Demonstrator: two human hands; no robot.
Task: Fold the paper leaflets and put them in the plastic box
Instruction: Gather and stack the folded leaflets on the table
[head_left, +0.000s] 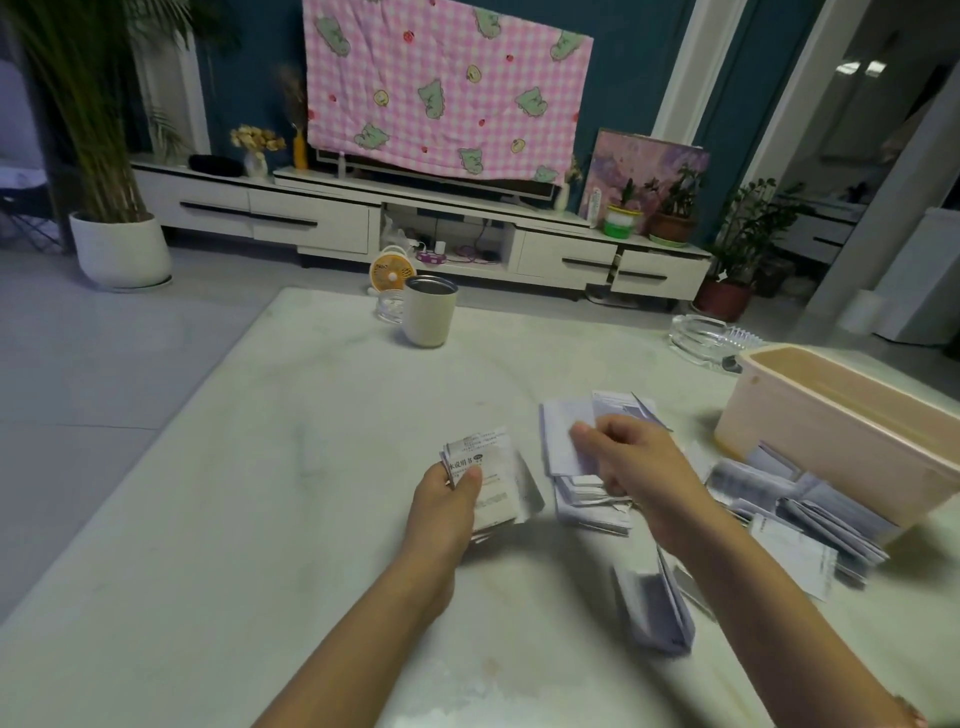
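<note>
Head camera: the left hand has its fingers closed round a folded leaflet. The right hand pinches a second leaflet over the surface, near the plastic box.

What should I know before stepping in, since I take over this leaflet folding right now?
Left hand grips a folded bundle.
Right hand pinches a leaflet above the stack on the table.
Loose leaflets lie in front of the plastic box, at the right.
Done: some folded; none seen in the box, whose bottom is hidden.
Left: fold the rest, box everything.
</note>
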